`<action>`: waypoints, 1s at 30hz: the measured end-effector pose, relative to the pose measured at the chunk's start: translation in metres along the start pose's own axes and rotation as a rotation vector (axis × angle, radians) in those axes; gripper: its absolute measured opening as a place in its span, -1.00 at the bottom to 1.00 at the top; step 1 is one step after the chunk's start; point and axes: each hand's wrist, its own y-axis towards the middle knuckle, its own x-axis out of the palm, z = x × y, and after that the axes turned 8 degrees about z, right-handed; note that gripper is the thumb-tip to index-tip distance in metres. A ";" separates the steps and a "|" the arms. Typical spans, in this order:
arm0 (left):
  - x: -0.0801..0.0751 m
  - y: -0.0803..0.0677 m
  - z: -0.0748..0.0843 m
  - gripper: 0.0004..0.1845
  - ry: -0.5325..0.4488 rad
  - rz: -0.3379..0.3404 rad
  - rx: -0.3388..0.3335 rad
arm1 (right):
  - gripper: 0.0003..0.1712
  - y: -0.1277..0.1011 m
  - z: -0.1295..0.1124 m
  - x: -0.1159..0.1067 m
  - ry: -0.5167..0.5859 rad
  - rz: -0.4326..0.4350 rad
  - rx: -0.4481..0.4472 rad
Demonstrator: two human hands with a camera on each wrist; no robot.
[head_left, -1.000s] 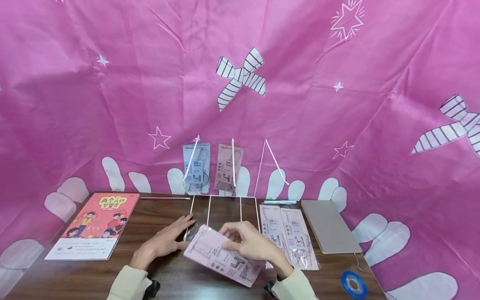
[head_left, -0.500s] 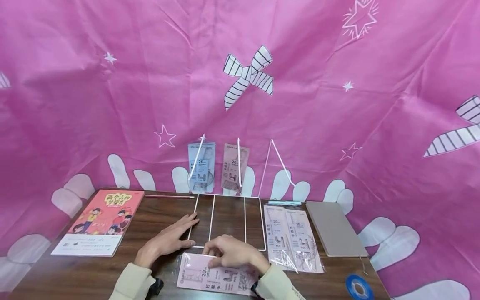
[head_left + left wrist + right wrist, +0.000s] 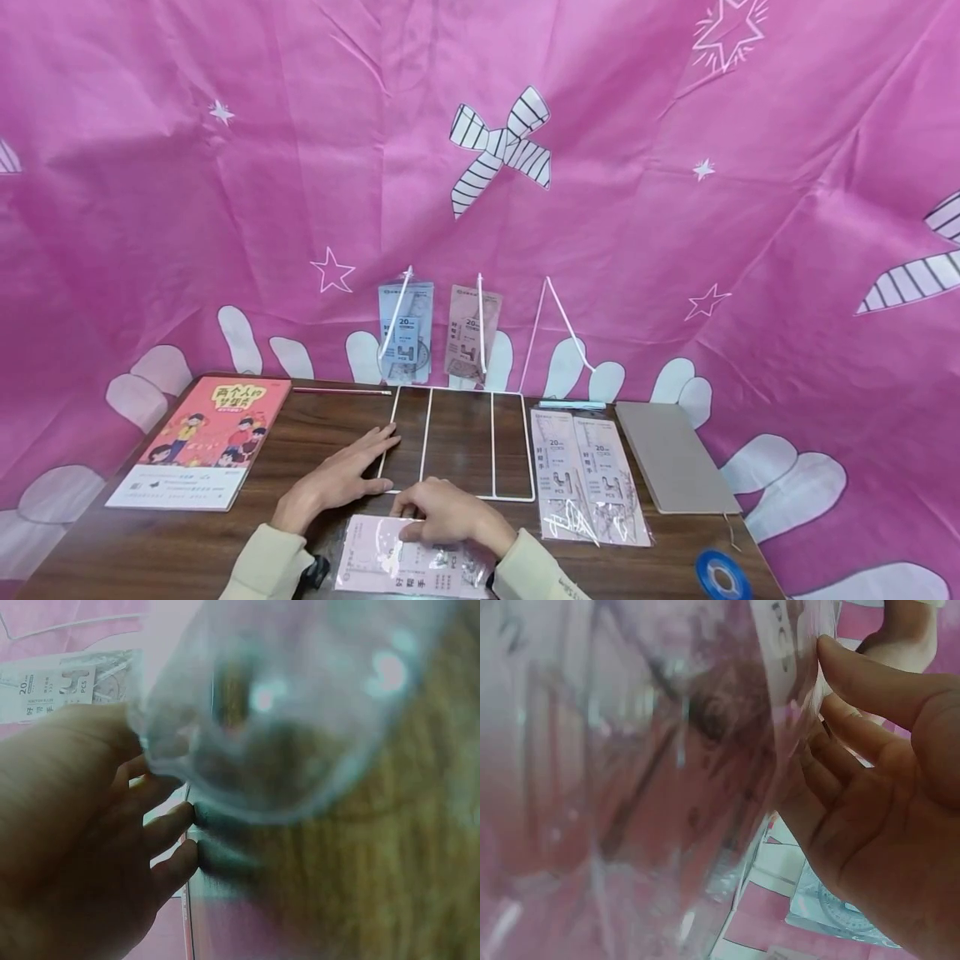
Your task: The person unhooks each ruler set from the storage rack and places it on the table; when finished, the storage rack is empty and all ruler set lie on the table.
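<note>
A pale pink ruler set (image 3: 375, 554) in a clear sleeve lies sideways low in the head view, near the table's front. My right hand (image 3: 446, 512) pinches its upper edge, thumb on the printed face. In the right wrist view the crinkled ruler set (image 3: 652, 787) fills the left side, beside the thumb and fingers. My left hand (image 3: 337, 477) rests flat with fingers extended at the left side of a white wire rack (image 3: 494, 442). A blue ruler set (image 3: 405, 333) and a dusty-pink ruler set (image 3: 472, 333) stand upright in the rack's back slots.
Two more pale pink ruler sets (image 3: 553, 458) lie right of the rack, below a light blue pen (image 3: 572, 405). Farther right are a grey notebook (image 3: 675, 458) and blue tape (image 3: 723, 575). A red picture book (image 3: 202, 442) and a pencil (image 3: 341, 391) lie left.
My right hand has brought the pale pink ruler set down and left, turning it from slanted to nearly level. My left hand stays beside the rack. The head view has shifted slightly.
</note>
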 end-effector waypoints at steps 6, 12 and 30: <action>0.000 -0.001 0.000 -0.25 -0.002 -0.002 -0.004 | -0.81 0.002 -0.006 0.002 -0.033 0.025 0.056; 0.000 -0.001 -0.001 -0.25 -0.007 -0.004 -0.009 | -0.77 0.001 -0.010 -0.002 -0.059 0.053 0.078; 0.002 -0.001 0.000 -0.25 -0.004 0.012 -0.006 | -0.73 0.012 0.059 -0.058 0.115 0.704 0.289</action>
